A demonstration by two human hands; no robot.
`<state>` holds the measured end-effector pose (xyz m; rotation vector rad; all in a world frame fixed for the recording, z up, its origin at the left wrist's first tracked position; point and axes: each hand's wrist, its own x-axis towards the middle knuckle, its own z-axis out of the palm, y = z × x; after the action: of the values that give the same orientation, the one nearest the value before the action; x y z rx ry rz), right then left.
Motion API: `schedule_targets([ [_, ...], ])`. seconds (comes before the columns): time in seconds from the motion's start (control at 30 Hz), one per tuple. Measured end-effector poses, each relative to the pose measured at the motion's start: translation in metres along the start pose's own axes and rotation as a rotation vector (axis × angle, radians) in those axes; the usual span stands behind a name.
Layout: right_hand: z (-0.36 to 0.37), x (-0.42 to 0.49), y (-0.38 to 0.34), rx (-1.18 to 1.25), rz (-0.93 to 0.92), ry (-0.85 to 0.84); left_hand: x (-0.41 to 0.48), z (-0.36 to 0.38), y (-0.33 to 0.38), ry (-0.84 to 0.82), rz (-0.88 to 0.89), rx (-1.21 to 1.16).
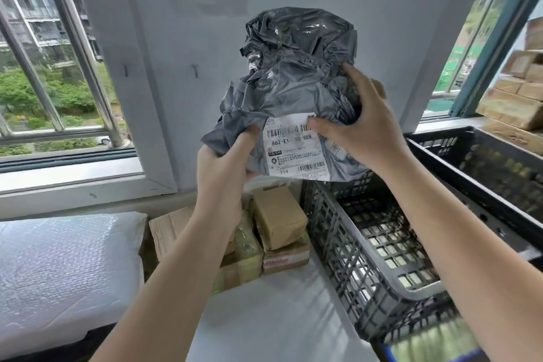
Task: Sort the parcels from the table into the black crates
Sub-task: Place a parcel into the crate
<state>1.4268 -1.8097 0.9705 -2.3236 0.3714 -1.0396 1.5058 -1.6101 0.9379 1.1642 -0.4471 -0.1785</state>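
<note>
Held item: one grey plastic parcel point(293, 82), crumpled, raised in the centre of the frame in front of the white wall panel point(176, 38). It is clear of the table point(279, 320) and above the far end of the near black crate point(332, 232).

Label: a white shipping label point(293, 147) sits on the lower front face of the parcel and faces the camera.

Left hand point(226, 167): grips the lower left edge of the parcel, thumb pressed on the front just beside the label.

Right hand point(358, 126): fingers curl round the right side of the parcel; the thumb rests on the upper right corner of the label.

Crates: the near black crate stands at centre right on the table. A second black crate point(440, 142) stands beside it at the right edge of the frame.

Other items: several cardboard boxes point(279, 214) are stacked on the table below the parcel, touching the near crate's left wall. A bubble-wrapped package point(64, 267) lies at lower left. More brown cartons point(517, 88) are piled at upper right. A barred window point(44, 67) fills the upper left
</note>
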Motion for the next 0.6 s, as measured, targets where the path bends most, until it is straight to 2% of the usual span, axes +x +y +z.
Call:
schedule_targets([
  [0.13,-0.017,0.0,0.04,-0.062,0.032,-0.007,0.013,0.02,-0.021,-0.157,-0.077,0.096],
  [0.27,-0.042,0.007,0.1,-0.08,0.061,-0.046,0.025,0.065,-0.044,-0.263,-0.161,0.319],
  [0.43,-0.076,0.017,0.192,-0.08,0.114,-0.14,0.035,0.154,-0.094,-0.164,-0.172,0.568],
  [0.53,-0.092,0.024,0.25,-0.117,0.183,-0.284,0.032,0.208,-0.128,-0.149,-0.147,0.733],
  [0.6,-0.094,0.03,0.285,-0.237,0.172,-0.418,0.029,0.236,-0.155,-0.195,-0.168,0.849],
])
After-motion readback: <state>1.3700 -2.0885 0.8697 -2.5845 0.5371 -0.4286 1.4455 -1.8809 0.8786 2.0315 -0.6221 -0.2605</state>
